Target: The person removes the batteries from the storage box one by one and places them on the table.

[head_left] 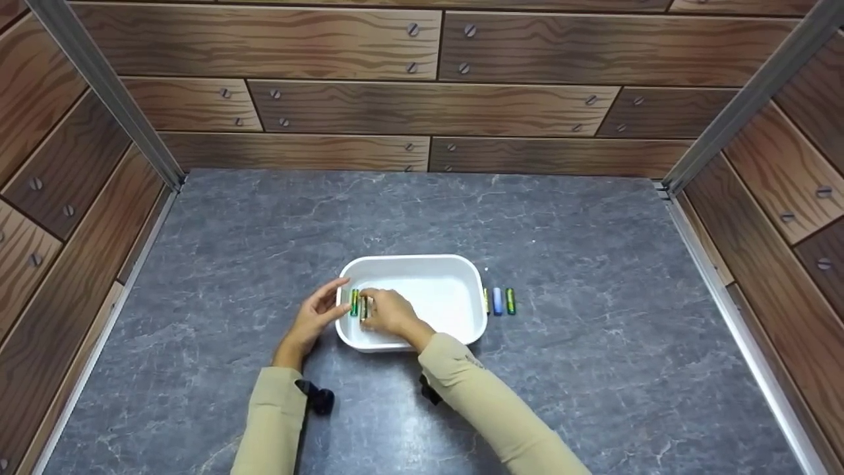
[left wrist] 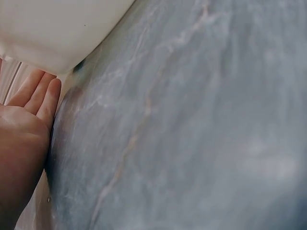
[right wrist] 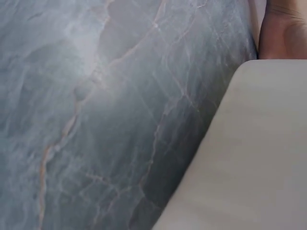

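A white rectangular tray (head_left: 412, 264) stands on the table, with a green battery (head_left: 355, 303) upright in the head view near its left end. Beside that battery, my right hand (head_left: 390, 313) reaches into the tray and pinches a dark and gold battery (head_left: 363, 309) between thumb and fingers. My left hand (head_left: 316, 319) is at the tray's left rim, its fingers spread and relaxed, the thumb tip close to the green battery. In the left wrist view, the left hand's fingers (left wrist: 36, 98) extend along the tray's underside edge (left wrist: 62, 43). The right wrist view shows mostly the tray's outer wall (right wrist: 249, 143).
Just right of the tray lie a blue battery (head_left: 498, 301), a green and yellow battery (head_left: 511, 301) and one more battery (head_left: 486, 301) partly hidden by the rim. The grey marbled table (head_left: 593, 297) is bounded by wood-patterned walls (head_left: 343, 105) at the back and both sides.
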A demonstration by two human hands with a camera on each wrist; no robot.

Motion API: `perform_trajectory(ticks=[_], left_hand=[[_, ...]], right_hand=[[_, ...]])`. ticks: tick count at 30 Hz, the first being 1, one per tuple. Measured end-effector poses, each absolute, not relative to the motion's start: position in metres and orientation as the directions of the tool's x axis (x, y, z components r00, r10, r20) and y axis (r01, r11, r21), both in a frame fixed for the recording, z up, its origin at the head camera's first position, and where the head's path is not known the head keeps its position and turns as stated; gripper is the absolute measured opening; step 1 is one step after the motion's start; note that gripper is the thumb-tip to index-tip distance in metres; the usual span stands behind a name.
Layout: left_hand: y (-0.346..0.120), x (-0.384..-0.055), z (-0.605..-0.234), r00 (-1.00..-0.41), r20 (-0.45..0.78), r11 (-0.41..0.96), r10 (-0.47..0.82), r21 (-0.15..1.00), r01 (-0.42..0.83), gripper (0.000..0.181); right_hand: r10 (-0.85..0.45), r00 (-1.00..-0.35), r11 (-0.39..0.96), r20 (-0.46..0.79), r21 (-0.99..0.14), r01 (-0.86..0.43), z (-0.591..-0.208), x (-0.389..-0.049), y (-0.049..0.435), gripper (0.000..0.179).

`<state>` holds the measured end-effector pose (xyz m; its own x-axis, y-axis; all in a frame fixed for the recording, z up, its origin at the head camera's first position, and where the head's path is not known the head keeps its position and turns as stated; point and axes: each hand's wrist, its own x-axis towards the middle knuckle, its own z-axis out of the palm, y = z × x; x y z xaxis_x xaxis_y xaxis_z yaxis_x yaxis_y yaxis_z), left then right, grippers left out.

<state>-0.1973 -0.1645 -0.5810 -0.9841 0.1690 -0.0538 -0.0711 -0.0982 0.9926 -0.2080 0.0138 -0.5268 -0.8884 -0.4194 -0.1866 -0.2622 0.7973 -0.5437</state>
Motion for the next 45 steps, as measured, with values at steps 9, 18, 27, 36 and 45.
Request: perform_trajectory(ticks=[9, 18, 27, 36, 45], left_hand=[[-0.166, -0.197, -0.581, -0.983, -0.066, -0.087, 0.172, 0.993, -0.081, 0.058], [-0.165, -0.197, -0.579, -0.982, -0.073, -0.09, 0.173, 0.992, -0.09, 0.058], [-0.165, -0.196, -0.58, -0.985, -0.058, -0.082, 0.163, 0.994, -0.072, 0.058], [-0.165, -0.195, -0.585, -0.986, 0.012, -0.086, 0.166, 0.996, -0.002, 0.06], [-0.164, -0.197, -0.577, -0.983, -0.115, -0.058, 0.147, 0.991, -0.124, 0.056]], right_hand=[[-0.461, -0.872, 0.766, -0.167, -0.571, -0.296, -0.516, -0.207, 0.022, 0.057], [-0.476, -0.868, 0.733, -0.142, -0.609, -0.303, -0.51, -0.205, 0.035, 0.056], [-0.489, -0.866, 0.703, -0.108, -0.637, -0.318, -0.5, -0.205, 0.052, 0.055], [-0.491, -0.866, 0.679, -0.096, -0.665, -0.311, -0.494, -0.203, 0.066, 0.055], [-0.501, -0.864, 0.645, -0.047, -0.686, -0.336, -0.495, -0.2, 0.086, 0.053]])
